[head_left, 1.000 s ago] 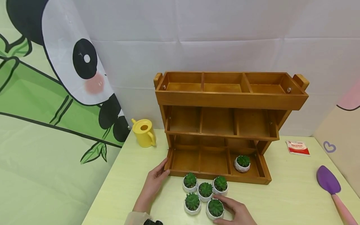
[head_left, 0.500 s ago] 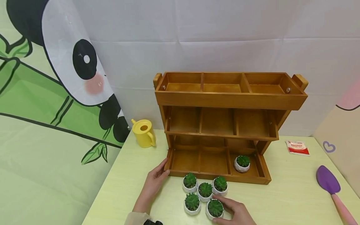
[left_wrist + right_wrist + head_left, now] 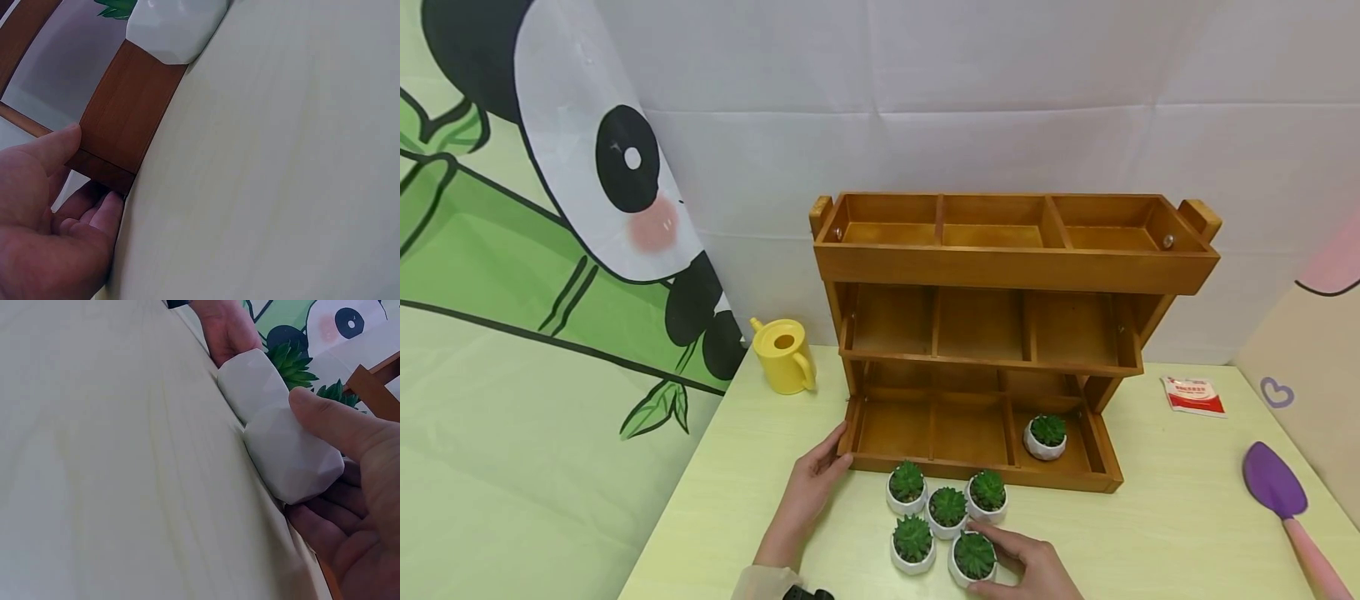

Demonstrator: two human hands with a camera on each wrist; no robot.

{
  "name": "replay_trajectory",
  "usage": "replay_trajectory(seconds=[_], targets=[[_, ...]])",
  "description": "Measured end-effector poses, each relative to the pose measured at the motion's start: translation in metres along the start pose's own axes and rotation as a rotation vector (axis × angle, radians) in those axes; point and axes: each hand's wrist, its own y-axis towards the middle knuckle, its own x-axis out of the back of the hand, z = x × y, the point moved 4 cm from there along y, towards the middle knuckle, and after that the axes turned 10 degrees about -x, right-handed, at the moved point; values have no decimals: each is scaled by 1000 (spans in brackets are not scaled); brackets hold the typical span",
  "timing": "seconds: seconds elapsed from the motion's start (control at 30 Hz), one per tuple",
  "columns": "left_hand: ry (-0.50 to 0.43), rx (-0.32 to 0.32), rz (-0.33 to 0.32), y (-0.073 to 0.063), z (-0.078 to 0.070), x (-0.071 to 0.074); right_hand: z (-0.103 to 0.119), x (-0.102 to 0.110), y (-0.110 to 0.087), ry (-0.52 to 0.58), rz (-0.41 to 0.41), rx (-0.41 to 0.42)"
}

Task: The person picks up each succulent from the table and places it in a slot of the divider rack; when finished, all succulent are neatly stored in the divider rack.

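Note:
In the head view a three-tier wooden shelf (image 3: pixel 985 475) stands on the table, each tier split into compartments. My left hand (image 3: pixel 814 477) grips the front left corner of its bottom tier. The left wrist view shows the thumb (image 3: pixel 65 140) on the tier's edge and the other fingers curled at its side. Several succulents in white pots stand before the shelf. My right hand (image 3: pixel 1030 562) holds the front right potted succulent (image 3: pixel 973 557) between thumb and fingers; its pot (image 3: pixel 294 453) rests on the table. Another potted succulent (image 3: pixel 1046 437) sits in the bottom tier's right compartment.
A yellow watering can (image 3: pixel 784 357) stands left of the shelf. To the right lie a red and white packet (image 3: pixel 1195 396) and a toy shovel (image 3: pixel 1276 481) with a purple blade and pink handle. Behind the shelf hangs a pale cloth (image 3: pixel 1000 100).

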Motion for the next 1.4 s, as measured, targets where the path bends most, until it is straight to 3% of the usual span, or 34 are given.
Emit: replay_trajectory(seconds=[0.23, 0.57, 0.77, 1.17, 1.4], targets=[[-17, 6, -5, 0, -2, 0, -2, 1, 1, 48, 8, -18], [-8, 3, -6, -1, -4, 0, 10, 15, -1, 54, -11, 65], [-24, 12, -9, -1, -3, 1, 21, 24, -1, -6, -40, 176], [-20, 8, -14, -1, -5, 0, 44, 42, -1, -11, -92, 162], [-9, 3, -9, 0, -4, 0, 54, 52, 3, 3, -147, 245]])
